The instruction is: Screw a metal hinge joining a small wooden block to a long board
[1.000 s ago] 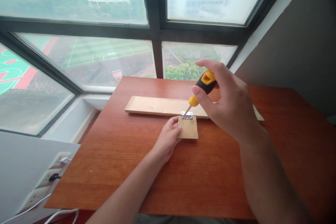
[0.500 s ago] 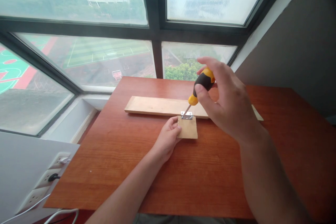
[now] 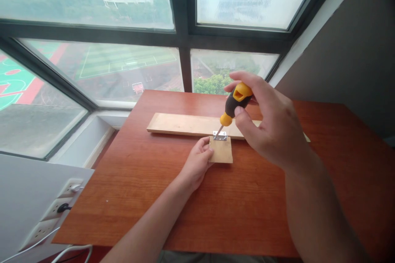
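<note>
My left hand [image 3: 199, 158] pinches the left edge of a small square wooden board [image 3: 221, 152], thumb on top. A silver metal hinge [image 3: 220, 136] lies along the far edge of this board, reaching to the long wooden plank [image 3: 185, 124] behind it. In my right hand [image 3: 265, 123] is a screwdriver [image 3: 236, 100] with a yellow and black handle, gripped between thumb and fingers. It leans, its tip down at the left part of the hinge; any screw under the tip is too small to make out. Part of the plank's right side is hidden behind my right hand.
Everything rests on a reddish-brown wooden table [image 3: 138, 197]. Beyond its far edge stand dark-framed windows [image 3: 182, 41]. Wall sockets [image 3: 57, 209] with a black plug and white cables [image 3: 72, 248] are at the lower left. A grey wall [image 3: 348, 49] rises at the right.
The screwdriver handle has turned in my right hand, and a slot in its yellow end now shows. My right fingers and thumb have shifted slightly. My left hand and the boards stay in place.
</note>
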`<act>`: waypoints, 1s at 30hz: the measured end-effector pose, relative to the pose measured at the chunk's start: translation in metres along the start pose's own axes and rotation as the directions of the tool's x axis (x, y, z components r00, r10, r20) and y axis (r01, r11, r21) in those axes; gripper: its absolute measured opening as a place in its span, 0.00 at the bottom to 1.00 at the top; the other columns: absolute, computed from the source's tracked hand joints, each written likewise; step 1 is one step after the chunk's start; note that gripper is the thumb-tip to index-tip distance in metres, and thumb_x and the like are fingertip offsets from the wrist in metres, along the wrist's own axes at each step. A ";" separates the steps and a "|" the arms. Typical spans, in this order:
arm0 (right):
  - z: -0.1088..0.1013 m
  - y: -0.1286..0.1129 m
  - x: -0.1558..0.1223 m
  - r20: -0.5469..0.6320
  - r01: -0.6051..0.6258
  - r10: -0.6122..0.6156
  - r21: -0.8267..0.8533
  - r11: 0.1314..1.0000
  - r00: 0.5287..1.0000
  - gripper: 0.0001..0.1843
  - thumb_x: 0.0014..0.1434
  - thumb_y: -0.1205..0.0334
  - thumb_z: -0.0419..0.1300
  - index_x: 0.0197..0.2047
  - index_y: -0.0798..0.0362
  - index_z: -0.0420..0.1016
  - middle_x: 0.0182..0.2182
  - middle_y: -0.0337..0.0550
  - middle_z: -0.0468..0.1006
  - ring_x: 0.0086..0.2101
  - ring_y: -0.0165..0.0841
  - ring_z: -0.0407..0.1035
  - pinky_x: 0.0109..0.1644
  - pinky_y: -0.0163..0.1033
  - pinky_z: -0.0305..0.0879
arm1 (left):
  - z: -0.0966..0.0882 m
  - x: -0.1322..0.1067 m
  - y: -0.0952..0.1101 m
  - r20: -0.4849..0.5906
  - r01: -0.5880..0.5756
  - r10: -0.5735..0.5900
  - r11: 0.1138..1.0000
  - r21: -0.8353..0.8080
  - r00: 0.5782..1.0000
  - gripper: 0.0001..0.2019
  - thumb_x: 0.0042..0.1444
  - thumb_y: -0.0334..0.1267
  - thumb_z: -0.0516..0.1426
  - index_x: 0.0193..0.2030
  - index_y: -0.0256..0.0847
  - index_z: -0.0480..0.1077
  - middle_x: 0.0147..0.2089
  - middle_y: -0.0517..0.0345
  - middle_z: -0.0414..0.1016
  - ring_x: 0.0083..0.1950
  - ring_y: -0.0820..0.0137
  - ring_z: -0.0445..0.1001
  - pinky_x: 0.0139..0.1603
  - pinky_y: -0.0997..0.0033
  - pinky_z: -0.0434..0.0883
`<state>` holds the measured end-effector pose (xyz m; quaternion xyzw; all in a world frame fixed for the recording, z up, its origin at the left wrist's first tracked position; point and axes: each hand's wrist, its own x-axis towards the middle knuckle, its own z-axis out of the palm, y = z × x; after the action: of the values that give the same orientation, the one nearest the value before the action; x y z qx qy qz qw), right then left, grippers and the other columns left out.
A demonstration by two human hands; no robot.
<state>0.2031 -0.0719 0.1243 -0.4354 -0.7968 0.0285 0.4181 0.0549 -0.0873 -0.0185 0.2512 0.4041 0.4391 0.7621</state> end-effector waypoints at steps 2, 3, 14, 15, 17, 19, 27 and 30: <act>0.001 0.000 0.000 -0.023 -0.009 0.008 -0.040 0.999 1.000 0.25 0.61 0.67 0.54 0.61 0.43 0.65 0.50 0.45 0.76 0.46 0.41 0.72 0.52 0.52 0.72 | 0.000 0.000 0.000 -0.002 0.005 -0.005 1.000 -0.001 1.000 0.18 0.52 0.28 0.60 0.51 0.39 0.69 0.47 0.49 0.79 0.42 0.66 0.79 0.42 0.70 0.76; 0.001 0.001 0.000 -0.038 -0.021 0.018 -0.071 0.997 0.999 0.24 0.61 0.65 0.56 0.60 0.43 0.66 0.48 0.45 0.77 0.44 0.41 0.73 0.49 0.51 0.73 | 0.000 0.000 0.000 -0.003 0.008 -0.008 1.000 0.000 1.000 0.18 0.52 0.27 0.60 0.51 0.39 0.69 0.47 0.49 0.79 0.42 0.66 0.79 0.42 0.70 0.76; 0.001 0.001 -0.001 -0.083 -0.032 0.025 -0.083 0.996 0.996 0.23 0.59 0.66 0.55 0.58 0.44 0.68 0.45 0.44 0.77 0.43 0.41 0.72 0.49 0.51 0.72 | 0.001 0.000 0.001 -0.014 0.009 -0.009 1.000 0.000 1.000 0.18 0.51 0.27 0.60 0.50 0.38 0.69 0.46 0.48 0.79 0.42 0.66 0.79 0.41 0.70 0.76; 0.001 0.002 -0.001 -0.097 -0.040 0.029 -0.111 0.993 0.995 0.22 0.59 0.65 0.57 0.57 0.44 0.69 0.43 0.44 0.77 0.41 0.40 0.72 0.48 0.50 0.73 | 0.001 0.000 0.001 -0.016 0.010 -0.010 1.000 -0.002 1.000 0.18 0.51 0.27 0.60 0.50 0.38 0.69 0.46 0.48 0.79 0.42 0.66 0.79 0.41 0.70 0.76; 0.003 0.003 0.000 -0.118 -0.056 0.037 -0.158 0.986 0.992 0.19 0.59 0.61 0.59 0.54 0.44 0.71 0.39 0.43 0.76 0.38 0.39 0.71 0.44 0.48 0.73 | 0.001 0.000 0.001 -0.017 0.012 -0.012 1.000 -0.003 1.000 0.18 0.51 0.27 0.60 0.50 0.38 0.69 0.46 0.48 0.79 0.42 0.66 0.79 0.41 0.70 0.76; 0.003 0.003 0.000 -0.109 -0.056 0.039 -0.157 0.986 0.993 0.20 0.59 0.61 0.59 0.55 0.45 0.71 0.40 0.44 0.75 0.38 0.39 0.71 0.43 0.48 0.73 | 0.001 0.000 0.001 -0.015 0.011 -0.011 1.000 -0.005 1.000 0.18 0.51 0.27 0.60 0.50 0.39 0.69 0.47 0.49 0.79 0.42 0.66 0.79 0.41 0.70 0.76; 0.001 0.000 -0.001 -0.038 -0.050 0.048 -0.057 0.997 0.998 0.25 0.60 0.66 0.55 0.60 0.45 0.66 0.46 0.44 0.78 0.41 0.40 0.72 0.49 0.50 0.72 | 0.001 0.000 0.000 -0.002 0.004 -0.004 1.000 0.011 1.000 0.17 0.53 0.27 0.58 0.51 0.39 0.68 0.47 0.49 0.79 0.42 0.66 0.79 0.41 0.71 0.76; 0.003 0.003 -0.001 -0.073 -0.051 0.043 -0.113 0.992 0.996 0.23 0.61 0.61 0.57 0.60 0.44 0.67 0.46 0.45 0.78 0.41 0.42 0.72 0.48 0.52 0.72 | 0.002 -0.001 0.001 -0.007 0.008 -0.007 1.000 0.024 1.000 0.18 0.53 0.26 0.58 0.51 0.39 0.68 0.47 0.49 0.79 0.43 0.66 0.79 0.40 0.71 0.76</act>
<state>0.2035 -0.0696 0.1204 -0.4780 -0.7713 -0.0229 0.4195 0.0554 -0.0872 -0.0164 0.2572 0.4130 0.4322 0.7593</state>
